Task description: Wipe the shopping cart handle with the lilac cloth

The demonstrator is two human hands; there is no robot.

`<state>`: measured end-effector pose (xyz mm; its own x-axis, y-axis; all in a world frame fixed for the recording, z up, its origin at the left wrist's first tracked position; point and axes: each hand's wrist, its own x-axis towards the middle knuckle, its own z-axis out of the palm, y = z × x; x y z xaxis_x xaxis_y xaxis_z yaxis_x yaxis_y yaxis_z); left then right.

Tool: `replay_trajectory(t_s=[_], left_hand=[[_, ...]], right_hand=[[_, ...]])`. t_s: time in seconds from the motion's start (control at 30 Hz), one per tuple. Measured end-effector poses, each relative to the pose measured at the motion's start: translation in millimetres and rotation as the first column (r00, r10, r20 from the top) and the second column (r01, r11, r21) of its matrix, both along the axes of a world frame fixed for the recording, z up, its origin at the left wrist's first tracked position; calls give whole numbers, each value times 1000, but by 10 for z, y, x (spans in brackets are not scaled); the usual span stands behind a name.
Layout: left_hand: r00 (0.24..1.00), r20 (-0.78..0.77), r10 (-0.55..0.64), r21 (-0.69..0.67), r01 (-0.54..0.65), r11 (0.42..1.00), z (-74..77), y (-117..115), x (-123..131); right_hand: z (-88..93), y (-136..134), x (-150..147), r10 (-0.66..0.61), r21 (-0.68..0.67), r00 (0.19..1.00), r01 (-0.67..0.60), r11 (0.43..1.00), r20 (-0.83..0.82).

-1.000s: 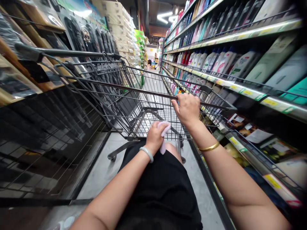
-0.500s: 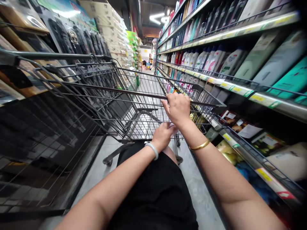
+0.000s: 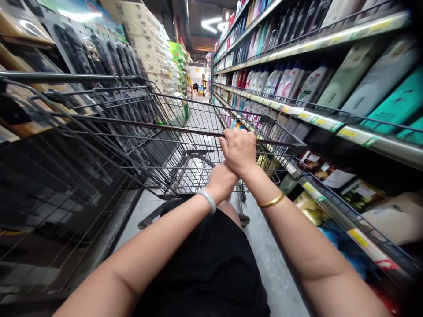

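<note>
My right hand [image 3: 238, 149] is closed around the handle bar [image 3: 158, 127] of a grey wire shopping cart [image 3: 125, 110], near the bar's right end. My left hand [image 3: 222, 179] is raised just under the right wrist and touches it; its fingers are hidden behind the right hand. A pale bangle is on the left wrist and a gold one on the right. No cloth shows in the left hand in this view. The cart's basket holds nothing that I can see.
I stand in a narrow shop aisle. Shelves [image 3: 330, 119] of bottles [image 3: 287, 81] and packets run close along the right. A dark wire rack [image 3: 49, 189] and hanging goods line the left. The grey floor [image 3: 271, 264] stretches ahead past the cart.
My left hand, which held a pink cloth at my lap, rose up under my right wrist; the cloth is out of sight. The cart and view shifted slightly left.
</note>
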<state>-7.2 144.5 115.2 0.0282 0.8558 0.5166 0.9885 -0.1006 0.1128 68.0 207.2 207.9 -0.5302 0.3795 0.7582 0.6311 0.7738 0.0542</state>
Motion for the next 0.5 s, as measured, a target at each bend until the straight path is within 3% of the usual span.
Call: replay_trajectory(t_s=[0.23,0.37,0.43,0.5], left_hand=[[962,-247,-114,27,125,992,-76,-355,-288],[982,-189,13,220,29,975,203,-358,-420],[988,-138,75,300,-31,953,370,-312,-496],[988,-122,99,343,-52,938,432,-281,-540]], right_hand=[[180,49,141,163,-85,983,-156,984,83],[264,114,313,78,-80,990,-68,994,119],[240,143,369,-18,-81,994,27,996,105],[186,160,387,-70,-95,994,78,992,85]])
